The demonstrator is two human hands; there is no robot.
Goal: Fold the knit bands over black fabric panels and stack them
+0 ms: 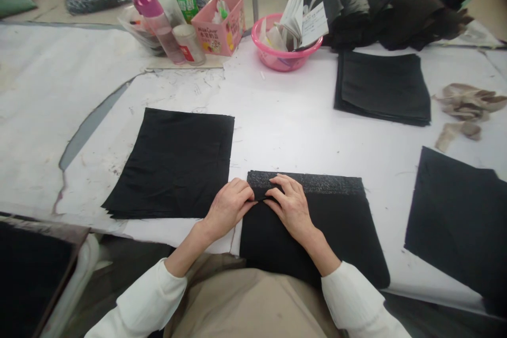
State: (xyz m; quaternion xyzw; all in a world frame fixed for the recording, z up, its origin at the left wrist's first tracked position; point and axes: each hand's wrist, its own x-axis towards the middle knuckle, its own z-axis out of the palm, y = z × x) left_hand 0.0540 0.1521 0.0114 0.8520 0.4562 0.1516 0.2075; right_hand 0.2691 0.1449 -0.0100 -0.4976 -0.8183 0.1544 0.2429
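Observation:
A black fabric piece (317, 227) lies in front of me, its lower part hanging over the table's near edge. Along its far edge runs a grey-speckled strip (332, 185). My left hand (232, 203) is closed at the fabric's left side, thumb and fingers pinching a narrow fold. Close beside it, my right hand (291, 206) pinches the same fold between thumb and index finger, its other fingers bent over the speckled strip. To the left of my left hand lies a stack of black fabric pieces (178, 163), its layers showing at the lower left corner.
More black fabric lies at the back right (384, 87) and far right (459, 222), near a beige cloth strip (467, 103). A pink basin (287, 60) with papers, a pink box (219, 26) and bottles (160, 26) stand at the back. The white table covering (114, 158) is torn at left.

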